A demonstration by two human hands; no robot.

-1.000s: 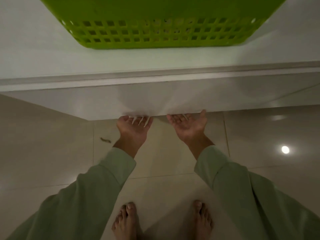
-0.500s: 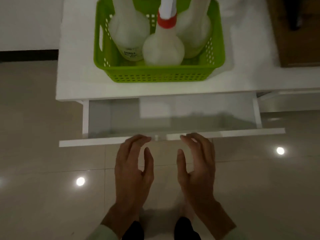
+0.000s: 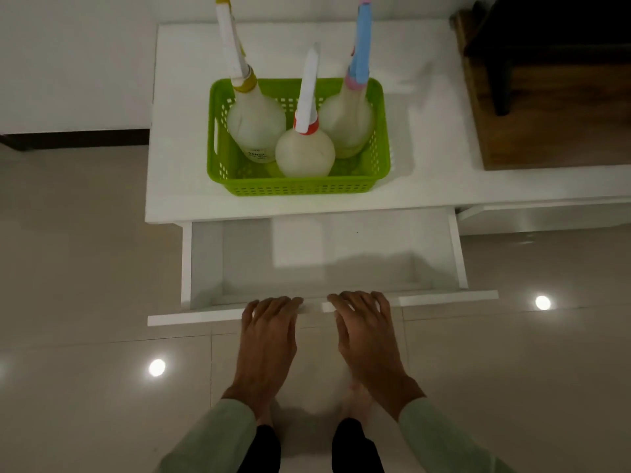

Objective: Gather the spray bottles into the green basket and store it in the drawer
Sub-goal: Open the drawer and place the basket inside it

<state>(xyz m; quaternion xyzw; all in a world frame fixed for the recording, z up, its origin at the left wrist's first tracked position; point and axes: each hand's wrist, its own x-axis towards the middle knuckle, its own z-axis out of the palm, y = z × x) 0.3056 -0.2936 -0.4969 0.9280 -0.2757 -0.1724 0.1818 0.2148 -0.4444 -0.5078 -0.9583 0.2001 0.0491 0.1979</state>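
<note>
1. Drawer [image 3: 321, 261] of a white cabinet [image 3: 426, 138] now stands pulled well out, far more of its bare white interior showing than half a second ago, when only a shallow strip was exposed; a second ago it was shut.
2. Left hand [image 3: 268, 339] and right hand [image 3: 367, 336] lie palm down, side by side but apart, fingers loosely spread and curled over the top edge of the drawer's front panel. Neither hand holds anything.
3. Green basket [image 3: 300, 187] sits on the cabinet top, directly behind the open drawer, untouched.
4. Three spray bottles stand upright inside the basket: one with a yellow collar [image 3: 256, 121] at the left, one with a red collar [image 3: 304, 151] at the front centre, one with a pink and blue head [image 3: 346, 114] at the right.
5. Judgement: gathering looks finished and the drawer is ready. What remains is lifting the basket down into it and closing it. The tall nozzles may not clear the cabinet top, so headroom is the risk.
</note>
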